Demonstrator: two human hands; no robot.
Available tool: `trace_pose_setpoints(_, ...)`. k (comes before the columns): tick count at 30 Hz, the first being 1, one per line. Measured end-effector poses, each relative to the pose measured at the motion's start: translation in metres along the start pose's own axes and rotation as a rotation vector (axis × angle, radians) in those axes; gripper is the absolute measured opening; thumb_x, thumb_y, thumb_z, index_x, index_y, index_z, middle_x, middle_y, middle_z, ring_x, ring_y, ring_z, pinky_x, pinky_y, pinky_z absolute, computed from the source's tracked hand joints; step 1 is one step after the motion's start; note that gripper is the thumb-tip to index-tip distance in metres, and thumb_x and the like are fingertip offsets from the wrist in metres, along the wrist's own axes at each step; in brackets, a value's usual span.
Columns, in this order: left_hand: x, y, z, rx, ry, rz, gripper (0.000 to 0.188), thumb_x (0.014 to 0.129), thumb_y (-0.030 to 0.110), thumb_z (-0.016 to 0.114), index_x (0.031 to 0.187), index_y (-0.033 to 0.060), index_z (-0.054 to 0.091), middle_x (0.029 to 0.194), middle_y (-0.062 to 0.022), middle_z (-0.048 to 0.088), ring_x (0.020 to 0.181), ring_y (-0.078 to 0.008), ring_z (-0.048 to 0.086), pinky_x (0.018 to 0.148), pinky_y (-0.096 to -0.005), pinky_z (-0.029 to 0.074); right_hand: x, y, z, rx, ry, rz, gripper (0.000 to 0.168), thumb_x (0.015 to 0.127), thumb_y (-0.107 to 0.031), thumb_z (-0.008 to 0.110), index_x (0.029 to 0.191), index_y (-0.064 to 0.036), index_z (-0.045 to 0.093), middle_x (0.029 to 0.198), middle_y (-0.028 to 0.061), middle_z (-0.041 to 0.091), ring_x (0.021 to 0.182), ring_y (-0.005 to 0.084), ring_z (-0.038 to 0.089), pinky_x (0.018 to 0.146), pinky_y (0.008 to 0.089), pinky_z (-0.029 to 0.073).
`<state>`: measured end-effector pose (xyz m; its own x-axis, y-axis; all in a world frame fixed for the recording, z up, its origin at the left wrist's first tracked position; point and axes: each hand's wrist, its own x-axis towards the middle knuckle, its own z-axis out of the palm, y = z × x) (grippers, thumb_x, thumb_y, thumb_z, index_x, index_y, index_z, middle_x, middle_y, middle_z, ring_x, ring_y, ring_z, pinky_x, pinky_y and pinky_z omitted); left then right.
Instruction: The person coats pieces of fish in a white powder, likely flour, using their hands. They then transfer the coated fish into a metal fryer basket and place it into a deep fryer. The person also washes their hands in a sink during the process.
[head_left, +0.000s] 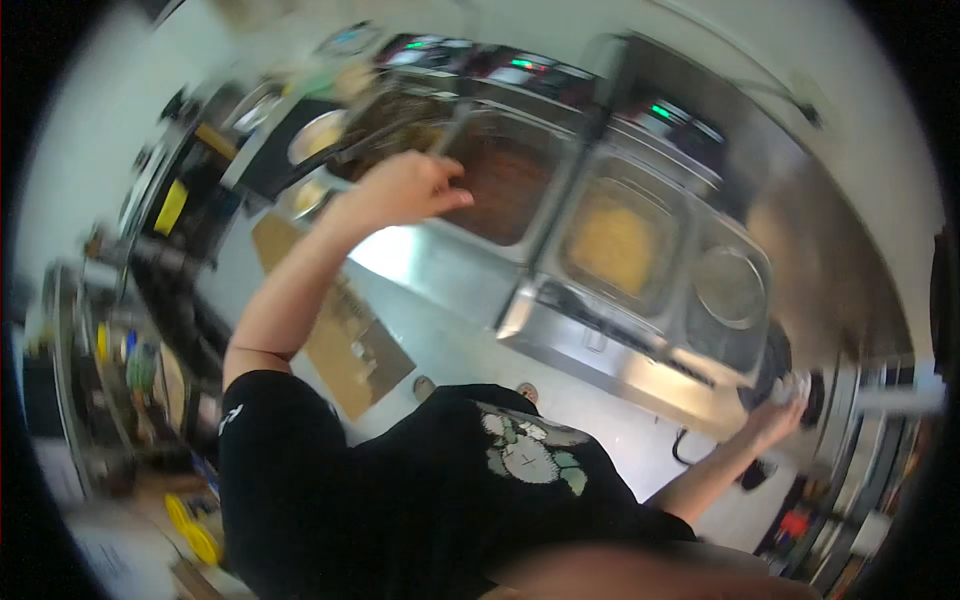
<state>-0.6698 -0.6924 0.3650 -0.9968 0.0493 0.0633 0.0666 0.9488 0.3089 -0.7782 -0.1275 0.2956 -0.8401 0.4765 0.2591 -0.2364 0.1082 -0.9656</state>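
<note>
My left hand (420, 187) hovers over the near left edge of a steel vat (506, 184) with reddish-brown contents. Its thumb and a finger stand apart, and nothing shows between them. Behind its wrist, a long dark handle (341, 150) slants across a darker vat. Far to the right, my right hand (784, 420) is closed on a white crumpled cloth or paper (791, 388), beside the end of the steel counter. Between the hands are a vat (615, 236) with yellow contents and another holding a round metal piece (727, 289). Motion blur hides fine detail.
Control panels (517, 67) with lit displays line the back of the vats. Bowls (315, 136) stand at the left. Flattened cardboard (337, 330) lies on the floor. Loaded shelves (135, 367) are at the left, and a steel splash panel (832, 247) rises at the right.
</note>
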Motion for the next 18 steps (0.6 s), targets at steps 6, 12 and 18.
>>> trace_pose_setpoints(6,-0.215,-0.089,0.012,-0.248,0.122,-0.503,0.037,0.078,0.03,0.06,0.096,-0.0015,0.059,0.078,-0.0156,0.063,0.072,-0.0295,0.061,0.067,-0.036,0.047,-0.097,-0.078,0.156,0.113,-0.25,0.048,0.045,0.088,-0.017,0.039,0.127,0.005,0.033,0.13,0.0166,0.035,0.119,0.0259,0.034,0.1,0.0353,0.028)
trace_pose_setpoints(12,-0.375,-0.16,0.003,-0.328,0.335,-0.85,0.033,0.077,0.025,0.063,0.097,-0.0019,0.059,0.076,-0.0154,0.063,0.065,-0.0262,0.061,0.061,-0.0331,0.048,-0.246,-0.104,0.329,0.665,-0.685,0.255,0.051,0.088,-0.025,0.041,0.129,0.004,0.029,0.127,0.0163,0.037,0.111,0.0237,0.039,0.092,0.0339,0.033)
trace_pose_setpoints(18,-0.436,-0.236,-0.061,-0.346,0.483,-0.974,0.03,0.078,0.023,0.063,0.094,-0.0017,0.06,0.077,-0.0144,0.063,0.06,-0.022,0.06,0.058,-0.0313,0.047,-0.475,-0.166,0.472,0.869,-1.285,0.655,0.033,0.087,-0.016,0.044,0.114,0.003,0.045,0.098,0.0122,0.054,0.083,0.0187,0.053,0.069,0.0294,0.044)
